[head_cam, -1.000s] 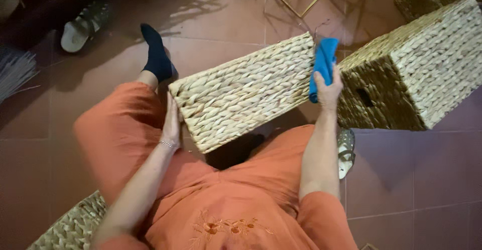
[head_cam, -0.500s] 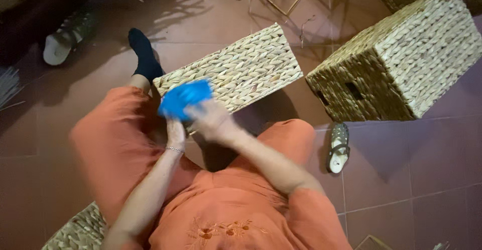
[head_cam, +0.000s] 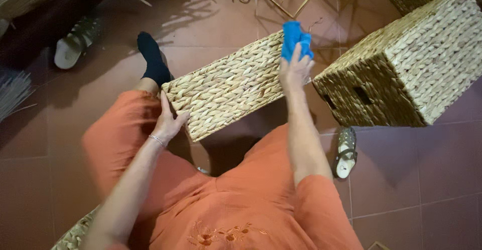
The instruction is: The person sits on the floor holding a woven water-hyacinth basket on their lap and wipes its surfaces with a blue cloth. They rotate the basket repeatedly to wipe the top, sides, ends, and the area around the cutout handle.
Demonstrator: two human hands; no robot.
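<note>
Head view: your left hand (head_cam: 168,122) lies flat and spread against the near end of the woven basket (head_cam: 228,86), fingers up along its corner. That open palm looks like a brace, keeping the basket propped on your lap in the orange clothing (head_cam: 226,205) so it does not slide away from the other hand. The basket lies tilted, with its long side facing up, running from the left palm away to the right hand.

Your right hand (head_cam: 295,71) sits at the far end of that side, fingers pressed together over a bunched blue cloth (head_cam: 296,39) held against the weave. Pinned this way, the cloth would rub the surface rather than hang loose.

Just beyond the cloth, to its right and apart from the basket, a larger woven box (head_cam: 406,64) stands on the red tile floor (head_cam: 411,179), with two dark slots in its near wall. A sandal (head_cam: 345,152) lies below it, beside your right forearm. Left of the braced palm, your foot in a dark sock (head_cam: 153,59) points outward. No labels or signs show on either basket.
</note>
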